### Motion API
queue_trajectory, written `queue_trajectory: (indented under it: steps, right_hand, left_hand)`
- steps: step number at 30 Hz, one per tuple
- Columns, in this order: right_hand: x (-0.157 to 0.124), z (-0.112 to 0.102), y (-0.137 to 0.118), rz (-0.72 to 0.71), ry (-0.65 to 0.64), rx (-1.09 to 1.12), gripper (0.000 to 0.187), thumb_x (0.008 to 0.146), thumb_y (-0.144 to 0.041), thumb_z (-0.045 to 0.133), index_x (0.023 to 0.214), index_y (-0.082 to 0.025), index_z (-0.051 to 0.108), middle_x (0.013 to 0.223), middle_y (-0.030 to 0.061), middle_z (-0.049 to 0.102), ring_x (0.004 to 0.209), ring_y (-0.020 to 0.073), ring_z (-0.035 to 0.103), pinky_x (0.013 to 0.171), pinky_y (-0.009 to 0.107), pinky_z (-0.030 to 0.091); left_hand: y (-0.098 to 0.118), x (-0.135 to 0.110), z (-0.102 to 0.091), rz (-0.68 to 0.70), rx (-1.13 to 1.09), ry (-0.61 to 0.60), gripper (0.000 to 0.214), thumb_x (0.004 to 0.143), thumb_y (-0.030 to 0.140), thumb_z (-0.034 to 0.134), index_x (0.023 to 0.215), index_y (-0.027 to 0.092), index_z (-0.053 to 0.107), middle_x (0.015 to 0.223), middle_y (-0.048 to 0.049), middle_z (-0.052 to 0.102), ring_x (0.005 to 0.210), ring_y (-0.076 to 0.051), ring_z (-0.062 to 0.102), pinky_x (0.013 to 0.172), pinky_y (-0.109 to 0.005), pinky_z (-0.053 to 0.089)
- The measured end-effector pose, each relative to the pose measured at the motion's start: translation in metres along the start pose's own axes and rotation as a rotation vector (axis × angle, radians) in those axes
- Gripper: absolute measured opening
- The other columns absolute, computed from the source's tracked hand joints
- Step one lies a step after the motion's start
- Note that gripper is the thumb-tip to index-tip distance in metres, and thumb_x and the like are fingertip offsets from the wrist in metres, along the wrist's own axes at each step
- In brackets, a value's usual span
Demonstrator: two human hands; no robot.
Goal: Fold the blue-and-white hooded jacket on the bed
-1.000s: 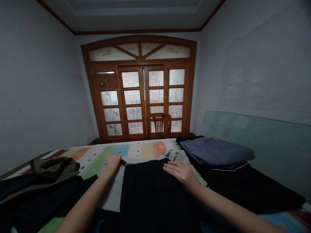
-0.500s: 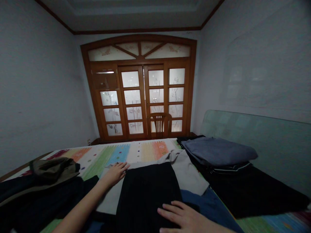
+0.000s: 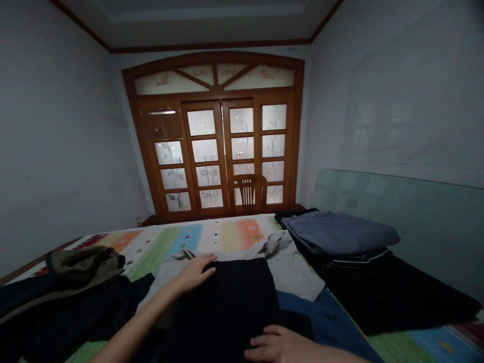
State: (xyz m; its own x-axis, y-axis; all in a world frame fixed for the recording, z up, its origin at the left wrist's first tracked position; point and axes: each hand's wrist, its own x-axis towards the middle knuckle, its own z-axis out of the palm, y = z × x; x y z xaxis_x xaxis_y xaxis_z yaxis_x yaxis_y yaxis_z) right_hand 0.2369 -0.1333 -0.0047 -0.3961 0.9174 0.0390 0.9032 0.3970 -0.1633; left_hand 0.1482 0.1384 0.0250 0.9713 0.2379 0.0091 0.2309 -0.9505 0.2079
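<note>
The head-worn camera looks forward and down over the left hand (image 3: 194, 275), toward brown wooden glass-paned doors (image 3: 215, 151) beyond.

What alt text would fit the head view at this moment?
The left hand rests at the top edge of a black garment laid on a colourful striped bed cover, and the right hand lies on its lower part. A folded gray-blue garment sits to the right, a heap of dark clothes to the left.

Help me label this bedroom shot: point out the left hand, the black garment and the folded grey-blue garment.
left hand (image 3: 194, 274): head view, on the back of the hand.
black garment (image 3: 227, 302): head view, on its middle.
folded grey-blue garment (image 3: 336, 232): head view, on its top surface.
</note>
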Motion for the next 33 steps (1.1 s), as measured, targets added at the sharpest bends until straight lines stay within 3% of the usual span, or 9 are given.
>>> queue_trajectory:
  steps: [2,4,7,9,16,21,25,29,33]
  right_hand:
    - [-0.011,-0.029,0.010,0.039,-0.052,0.112,0.042,0.076,-0.008,0.043,0.113,-0.025,0.050,0.122,0.0015,0.048,0.114,0.0148,0.041,0.095,0.031,0.034]
    - [-0.014,-0.052,0.030,0.174,0.031,0.147,0.056,0.068,-0.002,0.042,0.120,-0.023,0.044,0.125,0.0038,0.045,0.115,0.0135,0.040,0.094,0.027,0.034]
    - [-0.003,-0.067,0.079,0.567,0.212,-0.153,0.067,0.063,0.003,0.039,0.127,-0.015,0.034,0.128,0.0104,0.040,0.117,0.0203,0.037,0.093,0.036,0.034]
    - [0.009,-0.067,0.114,0.736,0.194,-0.395,0.064,0.068,0.003,0.037,0.128,-0.016,0.033,0.127,0.0112,0.041,0.116,0.0243,0.037,0.090,0.040,0.035]
    - [0.033,-0.064,0.185,0.734,0.120,-0.527,0.029,0.077,-0.005,0.039,0.087,-0.012,0.065,0.082,0.0138,0.065,0.092,0.0240,0.053,0.097,0.040,0.019]
    - [0.017,-0.039,0.201,0.826,0.151,-0.547,0.036,0.078,-0.004,0.033,0.104,-0.007,0.058,0.091,0.0166,0.063,0.100,0.0245,0.049,0.095,0.039,0.021]
    - [0.010,-0.023,0.204,0.954,0.180,-0.506,0.039,0.074,-0.001,0.034,0.104,-0.008,0.058,0.093,0.0167,0.063,0.097,0.0256,0.051,0.090,0.041,0.028]
    - [0.028,-0.030,0.188,0.982,0.286,-0.472,0.043,0.077,-0.004,0.029,0.115,-0.006,0.049,0.112,0.0182,0.053,0.107,0.0254,0.045,0.094,0.040,0.025]
    - [0.054,-0.025,0.157,0.895,0.335,-0.381,0.042,0.086,-0.024,0.026,0.124,-0.011,0.040,0.127,0.0101,0.042,0.117,0.0198,0.036,0.097,0.032,0.025]
  left_hand:
    - [0.015,-0.008,0.009,0.019,0.030,-0.082,0.054,0.080,0.042,0.038,0.127,0.015,0.032,0.137,-0.0141,0.024,0.125,-0.024,0.022,0.102,-0.038,0.019]
    - [0.025,-0.012,0.018,0.004,0.072,-0.125,0.061,0.078,0.045,0.041,0.129,0.015,0.026,0.138,-0.0175,0.015,0.126,-0.028,0.015,0.102,-0.042,0.016]
    - [0.029,-0.013,0.027,-0.009,0.090,-0.123,0.065,0.078,0.046,0.040,0.131,0.015,0.021,0.138,-0.0202,0.011,0.127,-0.029,0.012,0.101,-0.045,0.015]
    - [0.028,-0.011,0.029,-0.014,0.083,-0.117,0.064,0.078,0.046,0.039,0.131,0.015,0.022,0.139,-0.0197,0.011,0.127,-0.029,0.011,0.101,-0.046,0.014]
    - [0.035,-0.019,0.022,-0.007,0.038,-0.092,0.063,0.078,0.048,0.040,0.130,0.018,0.023,0.140,-0.0169,0.009,0.127,-0.028,0.008,0.102,-0.047,0.012]
    - [0.066,-0.038,0.020,0.209,-0.051,-0.196,0.068,0.074,0.056,0.041,0.131,0.023,0.021,0.140,-0.0142,0.011,0.127,-0.028,0.008,0.101,-0.051,0.011]
    - [0.090,-0.049,0.043,0.337,-0.144,-0.233,0.065,0.076,0.056,0.037,0.130,0.024,0.022,0.139,-0.0156,0.012,0.127,-0.029,0.010,0.100,-0.054,0.010]
    - [0.100,-0.049,0.055,0.332,-0.151,-0.165,0.061,0.076,0.053,0.040,0.128,0.024,0.027,0.137,-0.0165,0.018,0.126,-0.028,0.015,0.099,-0.055,0.014]
    - [0.085,-0.031,0.027,0.258,-0.047,0.027,0.040,0.080,0.039,0.042,0.117,0.024,0.044,0.127,-0.0083,0.044,0.119,-0.022,0.035,0.101,-0.048,0.018]
